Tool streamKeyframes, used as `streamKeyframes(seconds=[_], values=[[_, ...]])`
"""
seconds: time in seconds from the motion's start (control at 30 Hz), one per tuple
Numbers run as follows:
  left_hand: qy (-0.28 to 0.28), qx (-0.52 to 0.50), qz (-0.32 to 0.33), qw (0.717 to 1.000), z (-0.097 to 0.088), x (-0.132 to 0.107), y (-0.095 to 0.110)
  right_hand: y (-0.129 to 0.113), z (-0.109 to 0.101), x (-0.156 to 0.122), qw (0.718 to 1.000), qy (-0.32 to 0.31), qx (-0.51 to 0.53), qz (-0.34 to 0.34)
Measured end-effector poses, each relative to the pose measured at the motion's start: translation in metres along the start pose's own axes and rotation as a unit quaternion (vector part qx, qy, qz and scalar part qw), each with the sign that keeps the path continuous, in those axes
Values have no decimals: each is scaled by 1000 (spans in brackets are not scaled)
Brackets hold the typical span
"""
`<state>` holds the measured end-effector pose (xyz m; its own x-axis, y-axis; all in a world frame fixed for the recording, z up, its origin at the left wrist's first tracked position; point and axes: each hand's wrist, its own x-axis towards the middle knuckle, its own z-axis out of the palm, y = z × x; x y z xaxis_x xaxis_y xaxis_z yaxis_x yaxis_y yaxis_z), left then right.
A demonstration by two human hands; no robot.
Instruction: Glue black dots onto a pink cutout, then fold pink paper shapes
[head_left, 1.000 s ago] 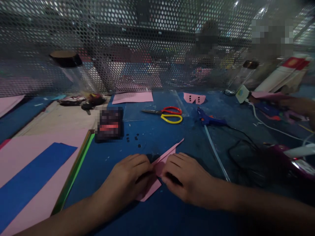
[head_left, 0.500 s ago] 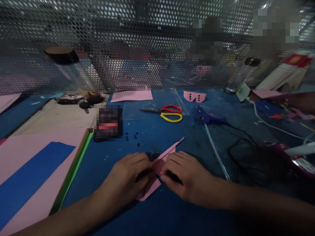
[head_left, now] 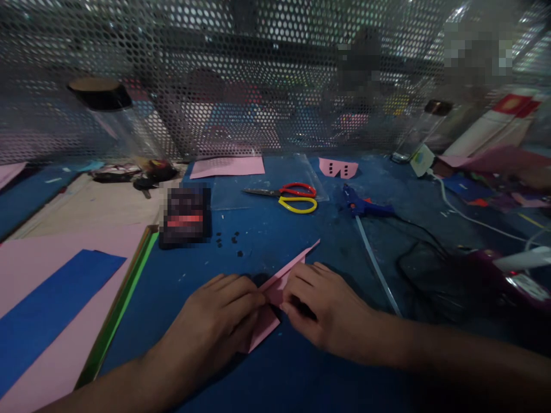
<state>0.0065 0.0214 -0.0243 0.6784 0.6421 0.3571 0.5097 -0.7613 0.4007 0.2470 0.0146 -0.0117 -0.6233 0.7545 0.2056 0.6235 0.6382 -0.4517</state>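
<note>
A folded piece of pink paper [head_left: 266, 327] lies slantwise on the blue tabletop, its narrow folded edge pointing up and to the right. My left hand [head_left: 221, 315] is closed on the paper's left part, fingers curled over the fold. My right hand [head_left: 321, 307] pinches the paper near its middle, thumb and fingertips close to the left fingers. Both palms hide much of the sheet. Beyond the hands lie scissors [head_left: 297, 198] with one red and one yellow handle. Several small black bits [head_left: 228, 240] are scattered up and left of the paper.
A blue glue gun [head_left: 365, 205] with a clear glue stick lies to the right, its cord trailing. Behind stand a pink cutout with black squares [head_left: 338, 168] and a perforated metal screen [head_left: 241, 69]. At left, a blue strip [head_left: 64, 304] rests on pink sheets.
My left hand has slid slightly left and down along the fold, its fingers lying flatter. The right hand stays nearly in place. The whole view has shifted a little.
</note>
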Motion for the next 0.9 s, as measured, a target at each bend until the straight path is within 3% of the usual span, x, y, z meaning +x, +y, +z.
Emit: streamKeyframes(seconds=[0.17, 0.4, 0.9], values=[[1, 12, 51, 999, -7, -3, 4, 1, 1, 0, 1000, -6, -3, -2], [-6, 25, 69, 997, -13, -1, 9, 1, 2, 0, 1000, 0, -4, -3], [-46, 39, 54, 997, -11, -2, 9, 1, 2, 0, 1000, -1, -13, -5]])
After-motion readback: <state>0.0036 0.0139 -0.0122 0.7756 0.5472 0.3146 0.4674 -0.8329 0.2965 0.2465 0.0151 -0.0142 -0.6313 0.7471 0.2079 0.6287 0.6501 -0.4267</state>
